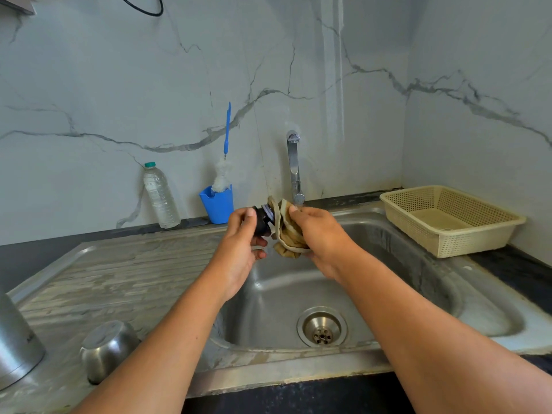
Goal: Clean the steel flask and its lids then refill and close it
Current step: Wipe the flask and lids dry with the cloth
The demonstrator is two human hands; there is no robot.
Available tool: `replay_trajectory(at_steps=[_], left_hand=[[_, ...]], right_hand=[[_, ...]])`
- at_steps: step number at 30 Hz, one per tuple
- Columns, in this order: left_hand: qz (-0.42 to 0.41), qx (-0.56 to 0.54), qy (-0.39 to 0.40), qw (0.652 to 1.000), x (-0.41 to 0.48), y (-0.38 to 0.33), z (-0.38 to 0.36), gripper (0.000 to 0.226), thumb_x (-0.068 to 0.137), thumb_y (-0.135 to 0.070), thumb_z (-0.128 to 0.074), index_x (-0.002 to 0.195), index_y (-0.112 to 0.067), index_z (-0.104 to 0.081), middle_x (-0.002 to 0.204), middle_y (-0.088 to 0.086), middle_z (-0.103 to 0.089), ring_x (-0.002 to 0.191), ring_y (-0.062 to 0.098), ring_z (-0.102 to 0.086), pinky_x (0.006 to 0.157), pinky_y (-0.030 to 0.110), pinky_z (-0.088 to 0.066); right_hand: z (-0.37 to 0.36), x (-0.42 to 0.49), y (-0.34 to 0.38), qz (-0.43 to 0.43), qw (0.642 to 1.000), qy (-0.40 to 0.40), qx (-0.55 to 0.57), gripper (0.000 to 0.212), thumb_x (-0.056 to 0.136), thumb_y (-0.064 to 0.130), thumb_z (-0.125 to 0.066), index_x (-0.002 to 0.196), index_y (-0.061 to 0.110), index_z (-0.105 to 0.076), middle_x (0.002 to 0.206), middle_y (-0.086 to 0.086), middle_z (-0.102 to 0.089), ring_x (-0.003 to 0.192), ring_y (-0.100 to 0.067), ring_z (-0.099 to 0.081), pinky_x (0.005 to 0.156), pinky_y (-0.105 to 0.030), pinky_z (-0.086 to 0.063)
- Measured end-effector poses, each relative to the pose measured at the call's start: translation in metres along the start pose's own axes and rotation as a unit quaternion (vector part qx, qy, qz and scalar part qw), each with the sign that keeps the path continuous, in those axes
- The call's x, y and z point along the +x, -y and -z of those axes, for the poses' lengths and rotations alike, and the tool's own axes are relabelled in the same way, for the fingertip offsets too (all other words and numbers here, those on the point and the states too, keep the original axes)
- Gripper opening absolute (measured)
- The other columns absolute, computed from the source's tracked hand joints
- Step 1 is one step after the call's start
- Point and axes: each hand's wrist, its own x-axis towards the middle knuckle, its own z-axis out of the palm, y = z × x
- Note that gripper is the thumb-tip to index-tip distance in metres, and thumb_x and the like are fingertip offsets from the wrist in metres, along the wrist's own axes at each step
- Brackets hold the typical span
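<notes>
Over the sink basin, my left hand grips a small black inner lid of the flask. My right hand holds a crumpled beige cloth pressed against the lid's end. The steel flask body stands at the far left edge of the drainboard, only partly in view. A steel cup-shaped outer lid sits upside down on the drainboard near the front edge.
The steel sink has a drain below my hands and a tap behind them. A plastic water bottle and a blue holder with a bottle brush stand at the wall. A cream basket sits at the right.
</notes>
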Motion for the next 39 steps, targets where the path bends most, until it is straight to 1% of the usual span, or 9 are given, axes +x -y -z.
replay_trajectory(at_steps=[3,8,11,15,17,19,27,33,39], left_hand=[[-0.023,0.059,0.047,0.997,-0.004,-0.001,0.003,0.036,0.093,-0.047,-0.06,0.128,-0.036,-0.057,0.127,0.005,-0.064,0.104,0.021,-0.065,0.083,0.037,-0.053],[0.004,0.06,0.119,0.991,-0.005,-0.002,0.008,0.035,0.101,-0.022,-0.061,0.133,-0.036,-0.061,0.132,0.002,-0.068,0.116,0.024,-0.067,0.099,0.047,-0.053],[0.015,0.075,0.132,0.988,-0.007,-0.003,0.008,0.032,0.1,-0.029,-0.062,0.13,-0.04,-0.064,0.132,0.009,-0.065,0.113,0.023,-0.065,0.094,0.043,-0.054],[0.008,0.1,0.094,0.991,-0.006,-0.004,0.005,0.031,0.094,-0.05,-0.058,0.121,-0.037,-0.067,0.128,0.013,-0.063,0.111,0.021,-0.061,0.087,0.037,-0.054],[0.024,0.105,0.063,0.992,-0.004,-0.002,0.002,0.036,0.101,-0.053,-0.049,0.122,-0.026,-0.063,0.116,0.014,-0.064,0.096,0.019,-0.058,0.079,0.035,-0.052],[0.05,0.081,0.051,0.994,-0.003,0.001,0.001,0.042,0.105,-0.053,-0.044,0.121,-0.019,-0.062,0.101,0.011,-0.063,0.082,0.015,-0.053,0.069,0.031,-0.051],[0.159,0.014,0.094,0.983,-0.006,-0.007,0.005,0.055,0.104,-0.057,-0.045,0.113,-0.006,-0.064,0.071,0.006,-0.053,0.06,0.012,-0.045,0.053,0.027,-0.045],[0.168,0.047,0.081,0.981,-0.007,0.0,0.001,0.055,0.101,-0.06,-0.051,0.112,-0.008,-0.065,0.074,0.007,-0.054,0.06,0.012,-0.046,0.054,0.028,-0.048],[0.093,0.261,0.084,0.957,-0.005,0.008,0.005,0.048,0.103,-0.062,-0.046,0.127,-0.021,-0.056,0.106,0.004,-0.06,0.082,0.012,-0.055,0.074,0.033,-0.059]], right_hand=[[0.003,-0.005,0.005,-0.072,0.993,0.034,0.085,0.036,0.108,0.029,-0.049,0.11,0.0,-0.07,0.086,-0.02,-0.071,0.07,-0.028,-0.071,0.071,-0.04,-0.064],[0.008,-0.004,0.005,-0.142,0.984,0.049,0.096,0.046,0.108,0.042,-0.044,0.11,0.003,-0.068,0.075,-0.016,-0.064,0.061,-0.022,-0.064,0.053,-0.031,-0.057],[0.008,-0.002,0.001,-0.141,0.989,0.045,0.005,0.054,0.105,0.053,-0.043,0.114,0.007,-0.069,0.083,-0.017,-0.071,0.07,-0.026,-0.068,0.063,-0.035,-0.059],[0.005,0.001,-0.004,-0.085,0.996,0.026,-0.025,0.037,0.103,0.041,-0.05,0.111,0.009,-0.067,0.084,-0.019,-0.075,0.071,-0.029,-0.069,0.078,-0.044,-0.059],[0.003,0.003,-0.005,-0.047,0.998,0.024,-0.025,0.031,0.102,0.035,-0.054,0.112,0.007,-0.065,0.097,-0.027,-0.073,0.074,-0.033,-0.068,0.075,-0.046,-0.06],[0.002,0.002,-0.005,-0.026,0.999,0.025,-0.012,0.028,0.102,0.03,-0.056,0.11,0.004,-0.064,0.098,-0.03,-0.07,0.074,-0.033,-0.066,0.067,-0.044,-0.059],[-0.002,0.002,-0.009,0.046,0.997,0.044,-0.035,0.017,0.1,0.029,-0.057,0.091,0.022,-0.069,0.084,-0.005,-0.066,0.082,-0.02,-0.06,0.076,-0.036,-0.049],[0.001,0.004,-0.009,0.061,0.997,0.044,-0.02,0.017,0.099,0.027,-0.057,0.094,0.018,-0.071,0.089,-0.008,-0.069,0.086,-0.023,-0.063,0.082,-0.042,-0.053],[0.004,0.007,-0.011,0.061,0.996,0.006,0.063,0.021,0.103,0.027,-0.054,0.106,0.012,-0.069,0.091,-0.012,-0.068,0.084,-0.027,-0.063,0.081,-0.044,-0.053]])
